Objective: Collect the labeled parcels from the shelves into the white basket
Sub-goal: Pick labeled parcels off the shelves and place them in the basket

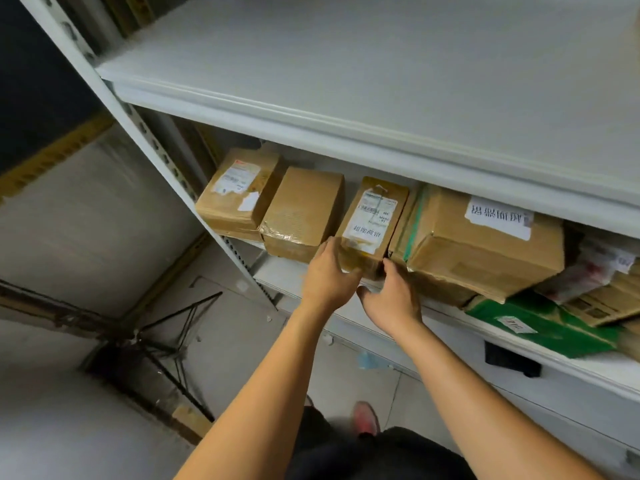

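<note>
Two hands meet at the near end of a narrow labelled parcel (372, 220). It lies on the middle shelf (446, 318) of a white rack, white label facing up.

Left hand (327, 273): fingers laid along the parcel's left side, thumb across its near face, gripping it.

Right hand (391, 299): fingers curled round the near right corner, in the gap beside a large taped carton (478, 251). The thumb points left beneath the parcel's near edge.

The parcel sits between the two hands, its far end extending away from them. Just beside it on the left is a plain brown box (303, 213), and further left a second labelled box (239, 192). To the right and nearer lies a green package (540, 327).
</note>
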